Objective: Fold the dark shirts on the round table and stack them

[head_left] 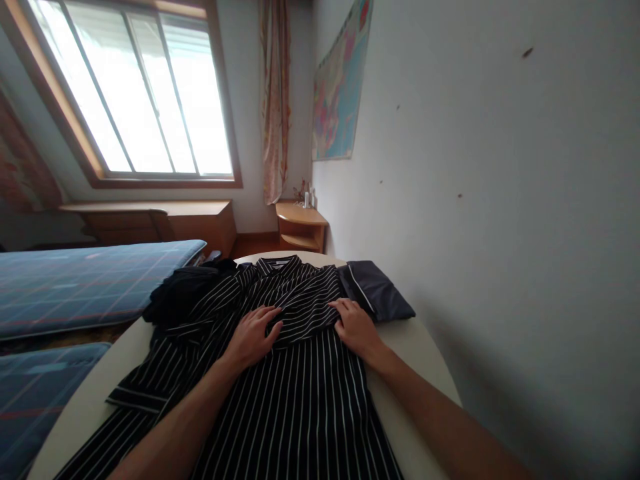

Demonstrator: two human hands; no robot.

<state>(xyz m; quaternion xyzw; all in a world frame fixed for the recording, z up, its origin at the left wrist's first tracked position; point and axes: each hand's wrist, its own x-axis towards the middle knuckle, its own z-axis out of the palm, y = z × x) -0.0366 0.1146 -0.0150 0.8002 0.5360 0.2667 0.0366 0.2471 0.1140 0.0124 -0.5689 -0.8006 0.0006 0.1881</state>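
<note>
A black shirt with white stripes (pixel 310 393) lies spread on a round pale table (pixel 425 373), its collar at the far edge. One sleeve, on the right, is folded across the chest; the other lies out to the left. My left hand (pixel 253 335) rests on the middle of the shirt with its fingers apart. At the shirt's right edge, my right hand (pixel 356 328) lies with its fingers spread on the folded part. Neither hand grips the cloth visibly.
Dark folded clothing (pixel 383 290) lies at the table's right back, and a dark heap of clothes (pixel 183 290) at its left back. Beds with blue plaid covers (pixel 90 280) stand on the left. A white wall (pixel 500 233) runs along the right; a corner shelf (pixel 303 215) stands beyond.
</note>
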